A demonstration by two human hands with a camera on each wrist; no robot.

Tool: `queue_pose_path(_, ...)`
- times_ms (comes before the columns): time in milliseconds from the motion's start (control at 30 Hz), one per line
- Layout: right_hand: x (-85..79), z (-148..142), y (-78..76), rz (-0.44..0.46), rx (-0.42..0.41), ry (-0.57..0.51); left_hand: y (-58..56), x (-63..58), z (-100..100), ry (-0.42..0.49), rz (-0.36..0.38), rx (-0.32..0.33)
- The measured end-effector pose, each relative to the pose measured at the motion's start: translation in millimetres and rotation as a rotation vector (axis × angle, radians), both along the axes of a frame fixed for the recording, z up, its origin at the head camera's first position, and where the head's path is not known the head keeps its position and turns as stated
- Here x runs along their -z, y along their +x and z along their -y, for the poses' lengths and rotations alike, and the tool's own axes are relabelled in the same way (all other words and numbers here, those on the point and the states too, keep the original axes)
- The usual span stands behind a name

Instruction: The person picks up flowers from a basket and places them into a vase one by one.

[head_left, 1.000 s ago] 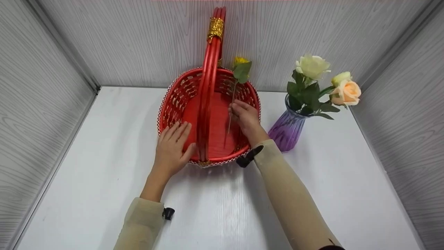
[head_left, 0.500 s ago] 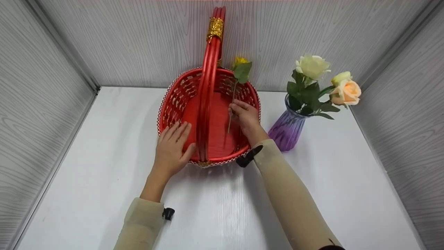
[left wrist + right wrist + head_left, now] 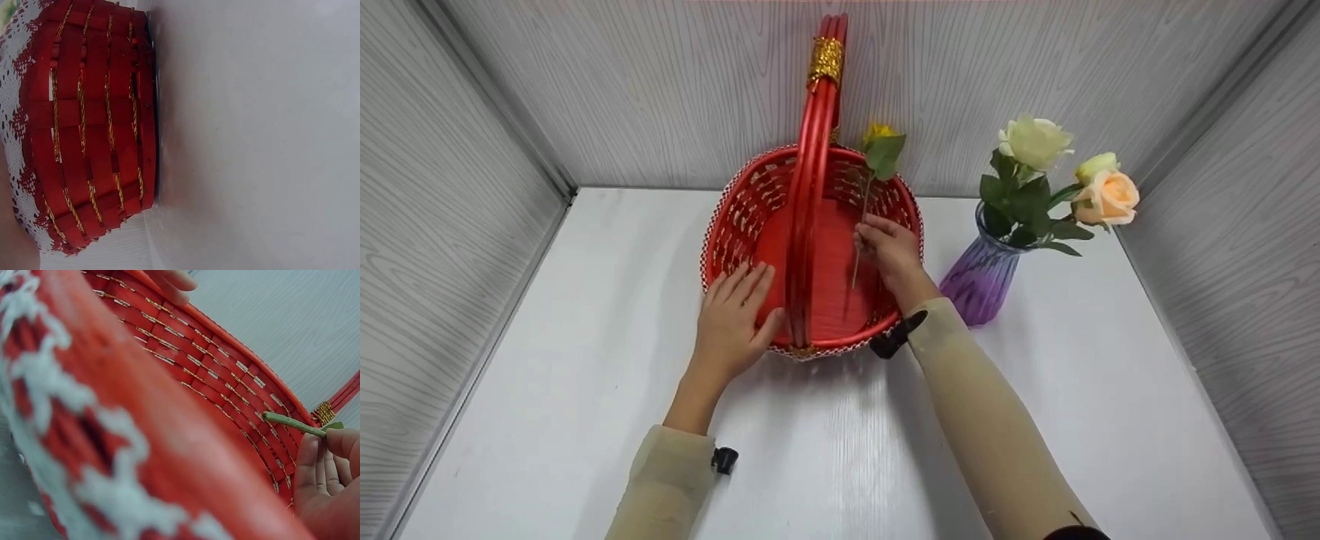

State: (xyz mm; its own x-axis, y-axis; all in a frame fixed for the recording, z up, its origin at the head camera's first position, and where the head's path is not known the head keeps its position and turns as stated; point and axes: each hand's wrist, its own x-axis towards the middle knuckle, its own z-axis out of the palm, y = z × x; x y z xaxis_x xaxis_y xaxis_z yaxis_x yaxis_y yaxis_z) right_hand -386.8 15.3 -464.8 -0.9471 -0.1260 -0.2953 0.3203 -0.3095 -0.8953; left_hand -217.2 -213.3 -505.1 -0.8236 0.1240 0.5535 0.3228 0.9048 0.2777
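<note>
A red woven basket [image 3: 840,285] with a tall arched handle [image 3: 808,172] stands on the white table. Over its near left rim lies my left hand [image 3: 729,326], fingers extended and spread slightly. My right hand [image 3: 894,251] reaches over the right rim and pinches the green stem [image 3: 289,421] of a yellow flower [image 3: 880,132] between thumb and fingers. The stem's lower end hangs inside the basket, apart from the red floor. A green leaf [image 3: 884,156] covers part of the bloom. In the left wrist view, the basket's woven side [image 3: 93,124] and lace trim fill the left part.
To the right of the basket stands a blue-purple vase [image 3: 982,281] holding a cream rose [image 3: 1037,142], a peach rose [image 3: 1112,197] and a pale yellow bud [image 3: 1098,168]. Grey wood-patterned panels [image 3: 660,90] enclose the white table [image 3: 585,315] at the back and sides.
Hardly anything differs. Both hands, the yellow flower and the basket keep their places, and the vase with its roses looks the same apart from a tiny shift of the blooms.
</note>
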Motion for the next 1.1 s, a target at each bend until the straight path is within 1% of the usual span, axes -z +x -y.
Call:
queue_pose_path(100,0.9,0.1,-0.5,-0.003,0.004,-0.018,-0.1,-0.1,0.0,0.0,-0.003,0.002)
queue_pose_path(200,1.5,0.6,-0.3,-0.012,0.008,-0.06,-0.1,0.2,0.2,-0.003,0.001,-0.001)
queue_pose_path(367,1.7,2.2,0.6,-0.053,-0.003,-0.116,-0.2,-0.2,0.6,0.003,0.0,-0.001)
queue_pose_path(567,0.6,3.5,2.6,-0.077,-0.041,-0.132,0.1,-0.4,0.7,0.005,-0.013,-0.01)
queue_pose_path(800,1.8,2.1,3.5,-0.085,-0.063,-0.168,0.2,0.0,0.1,0.003,0.006,-0.007)
queue_pose_path(933,1.7,2.5,3.1,-0.094,-0.072,-0.161,0.4,-0.6,-0.3,0.006,0.002,-0.008)
queue_pose_path(1033,1.8,2.7,2.7,-0.086,-0.069,-0.115,0.4,-1.1,-0.5,0.003,0.001,-0.007)
queue_pose_path(1100,2.1,2.5,2.8,-0.086,-0.067,-0.064,-0.1,-1.2,-0.6,-0.001,0.009,-0.006)
